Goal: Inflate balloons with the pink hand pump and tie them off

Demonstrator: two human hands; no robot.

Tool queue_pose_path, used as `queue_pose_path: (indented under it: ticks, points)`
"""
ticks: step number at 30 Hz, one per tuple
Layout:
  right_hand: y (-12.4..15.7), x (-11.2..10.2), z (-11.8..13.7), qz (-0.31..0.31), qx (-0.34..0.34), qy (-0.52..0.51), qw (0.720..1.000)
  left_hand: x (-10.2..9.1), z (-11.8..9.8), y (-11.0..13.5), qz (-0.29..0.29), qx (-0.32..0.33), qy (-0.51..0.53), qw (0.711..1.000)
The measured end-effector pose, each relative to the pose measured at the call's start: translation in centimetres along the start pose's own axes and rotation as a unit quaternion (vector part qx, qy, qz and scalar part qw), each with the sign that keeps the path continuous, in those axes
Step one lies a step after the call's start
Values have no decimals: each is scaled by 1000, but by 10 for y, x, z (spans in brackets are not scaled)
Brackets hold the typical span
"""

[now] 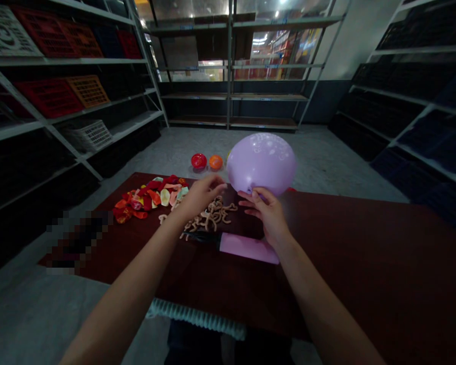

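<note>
Your right fingers [250, 194] close on the neck of the inflated lilac balloon [261, 161], pinching it at its underside. The right hand [269, 215] sits just below the balloon. Your left fingers [217, 185] are loosely curled, tips just beside the balloon's lower left edge; whether they grip anything cannot be told. The left hand [200, 196] hovers above a heap of tan rubber bands [215, 214]. The balloon is held above the far edge of the dark red surface [365, 263], at centre. Just near of your right wrist lies a pink hand pump [248, 247], its dark nozzle pointing left. Left of the bands lies a pile of flat balloons [148, 198], mostly red. Beyond the surface, on the floor [327, 157], rest a small red balloon [198, 161] and a small orange balloon [215, 162], side by side. Metal shelves [99, 109] line the walls.
</note>
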State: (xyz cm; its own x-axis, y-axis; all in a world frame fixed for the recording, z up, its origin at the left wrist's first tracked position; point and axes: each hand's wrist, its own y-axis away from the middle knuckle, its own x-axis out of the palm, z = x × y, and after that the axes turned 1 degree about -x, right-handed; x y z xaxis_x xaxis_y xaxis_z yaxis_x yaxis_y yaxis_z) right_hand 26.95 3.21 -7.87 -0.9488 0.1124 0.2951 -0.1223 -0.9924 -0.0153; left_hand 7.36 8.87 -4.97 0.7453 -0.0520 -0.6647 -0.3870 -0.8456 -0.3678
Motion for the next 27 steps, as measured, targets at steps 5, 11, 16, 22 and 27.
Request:
queue_pose_path:
  ticks: [5, 11, 16, 22, 27]
  points:
    - [14, 15, 3, -9, -6, -26, 1000, -3, 25, 33, 77, 27, -227, 970]
    - [18, 24, -17, -17, -2, -19, 1000, 1, 23, 56, 52, -4, -340, 939]
    - [8, 18, -34, -39, -26, 20, 999, 10, 18, 57, 56, 11, -356, 933]
    - [2, 14, -38, -47, -30, 18, 998, 4, 12, 46, -28, -60, -97, 993]
    - [2, 15, -38, -51, -43, 14, 998, 1, 5, 34, -11, -94, 240, 966]
